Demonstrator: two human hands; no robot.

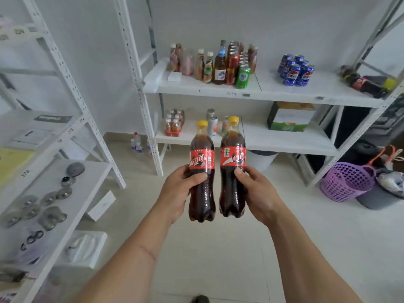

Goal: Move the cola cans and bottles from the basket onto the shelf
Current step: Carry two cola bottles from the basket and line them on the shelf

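I hold two upright cola bottles with yellow caps and red labels in front of me. My left hand (178, 194) grips the left cola bottle (202, 162) around its middle. My right hand (258, 193) grips the right cola bottle (232, 158) the same way. The bottles stand side by side, almost touching. Ahead is the white shelf (271, 92), with several blue cola cans (296, 69) standing on its upper board and two cola bottles (367, 83) lying at its right end. The purple basket (347, 182) sits on the floor at the right, below the shelf.
A group of mixed drink bottles and cans (218, 64) stands on the upper board at the left. The lower board carries small bottles (175, 124) and a green-and-white box (289, 118). Another white rack (54, 193) with metal parts runs along my left. A grey bucket (380, 199) sits beside the basket.
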